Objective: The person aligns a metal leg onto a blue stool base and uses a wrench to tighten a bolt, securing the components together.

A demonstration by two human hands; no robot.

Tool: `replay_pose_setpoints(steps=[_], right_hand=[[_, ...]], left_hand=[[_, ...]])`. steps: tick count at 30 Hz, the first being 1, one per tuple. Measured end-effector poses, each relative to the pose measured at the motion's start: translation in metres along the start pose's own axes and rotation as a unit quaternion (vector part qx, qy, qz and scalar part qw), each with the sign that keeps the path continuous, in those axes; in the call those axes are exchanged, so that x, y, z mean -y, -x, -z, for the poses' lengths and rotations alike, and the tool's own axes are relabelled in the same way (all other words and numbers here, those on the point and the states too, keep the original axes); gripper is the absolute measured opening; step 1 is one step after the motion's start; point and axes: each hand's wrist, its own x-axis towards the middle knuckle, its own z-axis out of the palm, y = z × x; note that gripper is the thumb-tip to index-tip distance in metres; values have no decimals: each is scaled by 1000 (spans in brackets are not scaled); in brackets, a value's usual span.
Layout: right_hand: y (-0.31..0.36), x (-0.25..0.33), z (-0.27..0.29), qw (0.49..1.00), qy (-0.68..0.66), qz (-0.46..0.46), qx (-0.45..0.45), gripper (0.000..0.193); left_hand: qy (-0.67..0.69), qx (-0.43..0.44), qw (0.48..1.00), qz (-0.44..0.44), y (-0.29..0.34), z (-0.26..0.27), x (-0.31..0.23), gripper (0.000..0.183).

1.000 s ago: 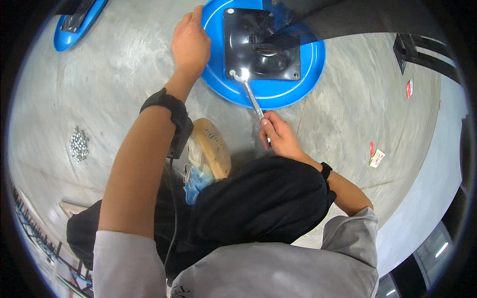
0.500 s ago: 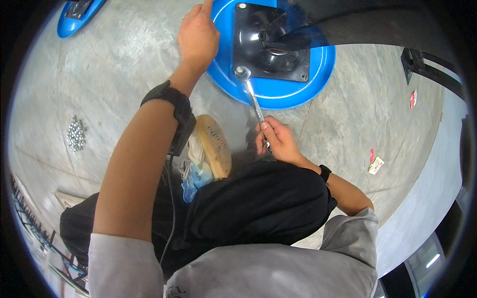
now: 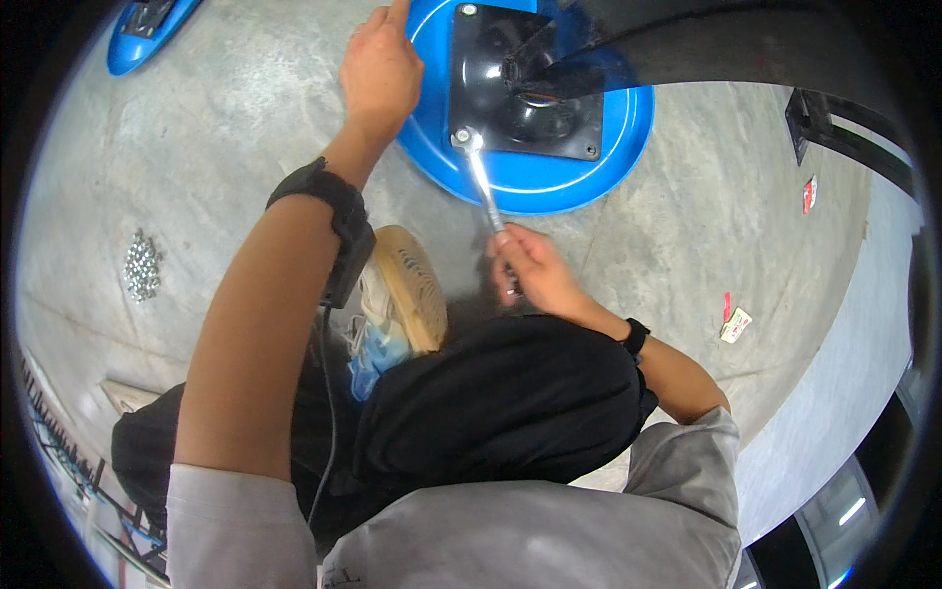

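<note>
A blue round seat or disc lies on the floor ahead of me, a black square metal plate on top of it. My left hand grips the disc's left rim with its fingers curled, the fingertips cut off by the upper edge. In my right hand is a silver wrench, held by its lower end with the fingers closed round it. The wrench's far end meets a bolt at the plate's near left corner; whether it sits fully around the bolt I cannot tell.
A thick black metal arm rises from the plate toward the right. A pile of small metal nuts or bolts lies on the floor at left. Another blue disc stands far left. Paper scraps lie at right, near a black metal frame.
My right hand and the wrench's handle have swung slightly left and up. The wrench's end has shifted so the corner bolt shows more. My left hand stays at the disc's rim.
</note>
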Motion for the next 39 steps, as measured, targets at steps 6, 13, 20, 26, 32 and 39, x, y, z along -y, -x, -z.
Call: replay_pose_setpoints(steps=[6, 13, 20, 26, 32, 39], right_hand=[[5, 11, 18, 997, 8, -83, -4, 35], [6, 48, 62, 986, 90, -101, -98, 32], [19, 36, 61, 981, 37, -87, -169, 17], [21, 42, 48, 653, 616, 269, -348, 42], [15, 35, 78, 695, 617, 324, -179, 40], [14, 59, 117, 712, 596, 338, -153, 32]], left_hand=[[3, -10, 1000, -6, 1, 2, 0, 41], [22, -10, 1000, 11, 2, 1, -6, 41], [9, -26, 999, 28, 2, -4, -15, 41], [-9, -6, 999, 36, -2, -2, -13, 40], [-22, -11, 999, 23, -3, -1, -12, 39], [-17, -1, 999, 39, 0, -5, -12, 37]])
